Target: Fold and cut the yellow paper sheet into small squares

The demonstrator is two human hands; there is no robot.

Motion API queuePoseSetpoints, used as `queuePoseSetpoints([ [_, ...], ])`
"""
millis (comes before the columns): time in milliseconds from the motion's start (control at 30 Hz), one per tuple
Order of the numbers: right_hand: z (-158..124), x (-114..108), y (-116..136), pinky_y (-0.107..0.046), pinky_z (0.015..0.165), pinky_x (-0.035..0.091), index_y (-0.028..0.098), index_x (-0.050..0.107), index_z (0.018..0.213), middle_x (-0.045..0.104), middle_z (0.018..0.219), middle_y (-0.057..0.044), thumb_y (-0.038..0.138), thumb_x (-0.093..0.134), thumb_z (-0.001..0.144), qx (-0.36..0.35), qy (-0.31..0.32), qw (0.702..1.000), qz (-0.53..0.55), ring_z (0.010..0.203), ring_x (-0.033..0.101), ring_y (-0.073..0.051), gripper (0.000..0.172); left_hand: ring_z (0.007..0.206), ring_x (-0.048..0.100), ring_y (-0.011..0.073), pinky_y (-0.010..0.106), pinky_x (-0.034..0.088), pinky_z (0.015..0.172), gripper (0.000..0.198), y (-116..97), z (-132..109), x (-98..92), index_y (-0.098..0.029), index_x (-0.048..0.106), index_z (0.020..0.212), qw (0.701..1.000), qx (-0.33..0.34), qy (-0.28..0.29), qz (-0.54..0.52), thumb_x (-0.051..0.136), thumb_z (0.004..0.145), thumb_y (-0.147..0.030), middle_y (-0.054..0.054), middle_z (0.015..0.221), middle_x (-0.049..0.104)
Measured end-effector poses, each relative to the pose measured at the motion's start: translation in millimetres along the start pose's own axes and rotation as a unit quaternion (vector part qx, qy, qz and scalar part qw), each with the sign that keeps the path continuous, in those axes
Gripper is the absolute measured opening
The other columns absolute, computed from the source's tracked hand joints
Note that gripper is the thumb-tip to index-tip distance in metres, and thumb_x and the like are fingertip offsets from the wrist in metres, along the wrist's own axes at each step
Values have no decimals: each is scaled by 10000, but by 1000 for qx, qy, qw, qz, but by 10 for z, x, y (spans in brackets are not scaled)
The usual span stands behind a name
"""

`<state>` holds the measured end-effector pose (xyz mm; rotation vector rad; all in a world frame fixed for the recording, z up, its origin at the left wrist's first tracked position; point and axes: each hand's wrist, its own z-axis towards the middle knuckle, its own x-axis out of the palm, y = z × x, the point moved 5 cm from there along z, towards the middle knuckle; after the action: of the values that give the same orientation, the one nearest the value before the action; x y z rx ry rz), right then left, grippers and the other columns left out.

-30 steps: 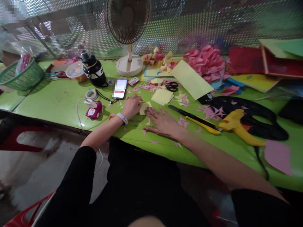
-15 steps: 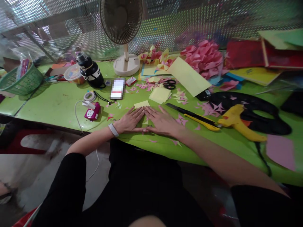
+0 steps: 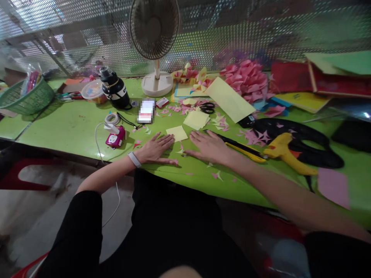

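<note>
A small yellow paper square [image 3: 177,133] lies on the green table [image 3: 72,127] in front of me. My left hand [image 3: 155,150] rests flat to its left, fingers stretched out, fingertips at the paper's edge. To the right, my right hand [image 3: 207,146] is also flat with fingers spread, apart from the square and holding nothing. Beyond both hands sits a stack of yellow paper squares [image 3: 196,119], with black scissors [image 3: 207,107] just behind it. A yellow utility knife [image 3: 246,152] lies beside my right hand, its blade end partly hidden behind the fingers.
A yellow glue gun [image 3: 290,154] lies at right by a black ring-shaped object [image 3: 327,143]. Pink paper scraps [image 3: 255,137] are scattered about. Behind stand a fan [image 3: 157,84], a black bottle [image 3: 116,90] and a phone [image 3: 145,111]. A pink power adapter [image 3: 115,138] sits left with its cable.
My hands have moved apart, left hand leftward and right hand rightward, uncovering the small yellow square between them. The camera view has shifted slightly.
</note>
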<state>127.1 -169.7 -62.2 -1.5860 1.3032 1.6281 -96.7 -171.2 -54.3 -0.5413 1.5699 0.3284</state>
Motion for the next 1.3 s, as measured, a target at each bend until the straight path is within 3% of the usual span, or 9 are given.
queuePoseSetpoints([
  [100, 167, -227, -29, -602, 885, 634, 175, 745, 1277, 756, 1211, -235, 720, 446, 1014, 69, -8, 996, 55, 1091, 731, -420, 676, 1651, 269, 318, 498, 46, 1353, 1056, 6, 20, -12, -121, 252, 1707, 1000, 2, -5, -3, 378, 972, -869, 205, 1750, 272],
  [200, 416, -314, 39, -414, 722, 614, 188, 739, 905, 763, 838, -127, 601, 612, 1003, 101, 40, 982, 152, 760, 732, -260, 444, 1648, 276, 328, 505, 67, 1349, 1067, 7, 24, -6, -123, 255, 1708, 1000, 1, -11, -6, 392, 964, -875, 214, 1747, 272],
  [300, 620, -225, 103, -311, 641, 561, 191, 646, 696, 718, 700, -65, 476, 751, 941, 107, 147, 953, 242, 636, 678, -175, 390, 1649, 277, 323, 500, 76, 1347, 1064, 9, 17, 8, -124, 253, 1709, 1000, -1, -12, -6, 379, 967, -876, 222, 1744, 276],
  [467, 704, -138, -79, -273, 581, 503, 185, 613, 622, 658, 618, -20, 441, 848, 863, 129, 206, 928, 284, 546, 578, -119, 423, 1651, 270, 322, 507, 79, 1343, 1074, 19, 9, 18, -122, 242, 1711, 1000, 0, -5, -12, 344, 964, -887, 222, 1748, 263],
  [733, 540, -210, -519, -255, 531, 482, 172, 629, 649, 646, 601, -18, 272, 803, 893, 188, 183, 914, 310, 510, 550, -103, 317, 1629, 326, 321, 511, 66, 1345, 1015, 65, 20, 2, -173, 258, 1716, 1000, 11, -11, -7, 408, 977, -852, 199, 1750, 276],
  [900, 468, -216, -403, -269, 577, 542, 181, 641, 665, 689, 653, -43, 296, 791, 912, 172, 142, 916, 334, 558, 616, -127, 311, 1644, 296, 285, 482, 85, 1353, 901, 220, 7, -124, -221, 317, 1702, 998, 36, 23, -36, 503, 1001, -756, 136, 1761, 283],
  [1033, 428, -120, -195, -273, 537, 534, 185, 624, 636, 675, 627, -41, 400, 796, 927, 164, 149, 921, 321, 518, 599, -124, 400, 1594, 405, 277, 477, 199, 1338, 676, 275, 35, -301, -265, 535, 1581, 993, 68, 6, -95, 618, 1003, -604, 102, 1695, 453],
  [1167, 444, -94, -133, -258, 510, 512, 174, 623, 629, 658, 599, -41, 397, 800, 933, 167, 157, 925, 302, 501, 585, -116, 417, 1188, 707, 286, 422, 535, 1017, 418, 309, 231, -383, -173, 772, 1192, 980, -103, -109, -127, 631, 1007, -520, 171, 1310, 739],
  [1300, 462, -117, -139, -260, 518, 532, 180, 622, 613, 666, 591, -43, 419, 793, 938, 161, 161, 930, 289, 505, 597, -122, 438, 654, 652, 216, 345, 488, 662, 485, 335, 466, -267, -172, 726, 691, 948, -275, -65, -149, 655, 972, -561, 95, 672, 702],
])
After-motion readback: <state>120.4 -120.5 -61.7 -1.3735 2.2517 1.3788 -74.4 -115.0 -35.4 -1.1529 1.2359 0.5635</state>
